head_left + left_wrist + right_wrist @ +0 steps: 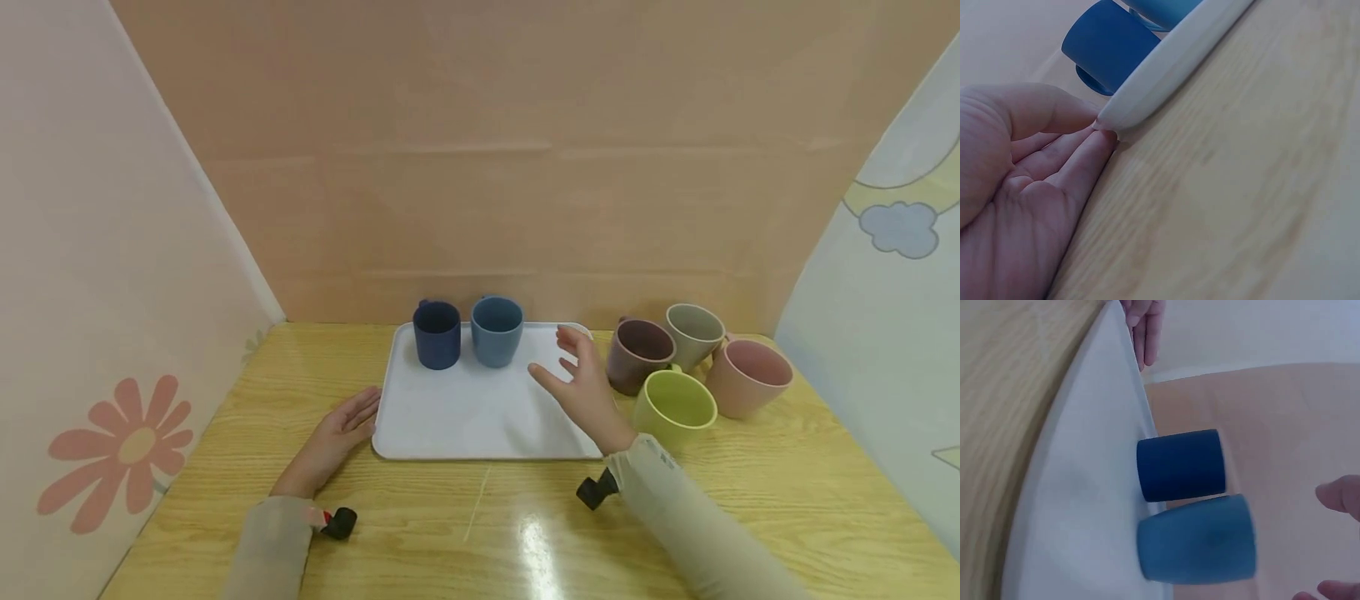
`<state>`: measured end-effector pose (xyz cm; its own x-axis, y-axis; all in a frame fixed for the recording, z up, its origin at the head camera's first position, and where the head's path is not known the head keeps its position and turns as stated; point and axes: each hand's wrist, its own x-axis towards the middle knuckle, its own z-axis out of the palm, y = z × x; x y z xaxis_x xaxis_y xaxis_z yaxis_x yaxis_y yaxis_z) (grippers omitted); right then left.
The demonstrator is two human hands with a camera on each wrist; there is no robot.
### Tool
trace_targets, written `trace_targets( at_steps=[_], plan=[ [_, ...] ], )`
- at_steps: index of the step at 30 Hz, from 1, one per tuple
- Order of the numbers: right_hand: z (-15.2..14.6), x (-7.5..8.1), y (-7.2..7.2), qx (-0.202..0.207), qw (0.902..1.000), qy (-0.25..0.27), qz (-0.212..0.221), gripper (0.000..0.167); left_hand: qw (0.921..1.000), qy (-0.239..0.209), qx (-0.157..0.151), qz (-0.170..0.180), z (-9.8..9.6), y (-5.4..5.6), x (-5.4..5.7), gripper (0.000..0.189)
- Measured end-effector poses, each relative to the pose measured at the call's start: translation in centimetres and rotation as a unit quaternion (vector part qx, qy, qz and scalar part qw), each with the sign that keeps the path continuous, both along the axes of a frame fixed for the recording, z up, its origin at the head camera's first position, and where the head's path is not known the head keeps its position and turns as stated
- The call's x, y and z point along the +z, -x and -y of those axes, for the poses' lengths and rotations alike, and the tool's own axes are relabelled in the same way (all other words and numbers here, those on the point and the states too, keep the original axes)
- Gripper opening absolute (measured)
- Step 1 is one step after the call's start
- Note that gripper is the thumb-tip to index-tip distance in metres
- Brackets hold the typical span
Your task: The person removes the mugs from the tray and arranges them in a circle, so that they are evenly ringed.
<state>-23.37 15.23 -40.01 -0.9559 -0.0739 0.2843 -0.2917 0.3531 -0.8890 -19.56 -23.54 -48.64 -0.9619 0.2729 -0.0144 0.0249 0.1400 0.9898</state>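
Note:
A white tray [465, 425] lies on the wooden table. At its back left stand a dark blue mug [437, 337] and a lighter blue mug [497, 333], side by side. My left hand [341, 433] rests at the tray's left edge, its fingers extended; in the left wrist view the fingertips [1105, 139] touch the rim. Over the right part of the tray, my right hand [585, 396] is raised with thumb and fingers spread apart, holding nothing. Both blue mugs, the lighter one [1197, 540] nearer, show upright in the right wrist view.
Right of the tray, close together, stand a purple-brown mug [637, 358], a grey mug [693, 333], a pink mug [750, 379] and a yellow-green mug [675, 408]. A brown backdrop [495, 167] rises behind the table, with patterned panels at both sides.

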Motion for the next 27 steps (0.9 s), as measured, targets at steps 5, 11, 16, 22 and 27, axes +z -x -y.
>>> trace_targets(
  at_steps=[5,11,16,22,27],
  plan=[
    [2.0,-1.1,3.8,0.003,0.9941,-0.001,0.108,0.094,1.0,-0.001,0.003,-0.003,-0.1,0.1,-0.2,0.063],
    [3.7,-2.0,6.4,0.01,0.9921,0.0,0.125,0.102,1.0,-0.002,0.005,0.001,-0.1,0.0,-0.4,0.064],
    [5.0,-2.3,7.3,0.001,0.9931,0.018,0.116,0.101,1.0,-0.006,0.005,0.003,-0.1,0.1,-0.3,0.064],
    [5.9,-2.9,8.5,-0.019,0.9951,0.017,0.096,0.102,1.0,-0.005,0.005,0.007,0.0,0.2,-0.3,0.064],
    [6.3,-3.0,8.9,-0.035,0.9963,0.017,0.077,0.102,0.9999,-0.003,0.007,0.011,0.1,0.2,-0.3,0.064]
  ],
)
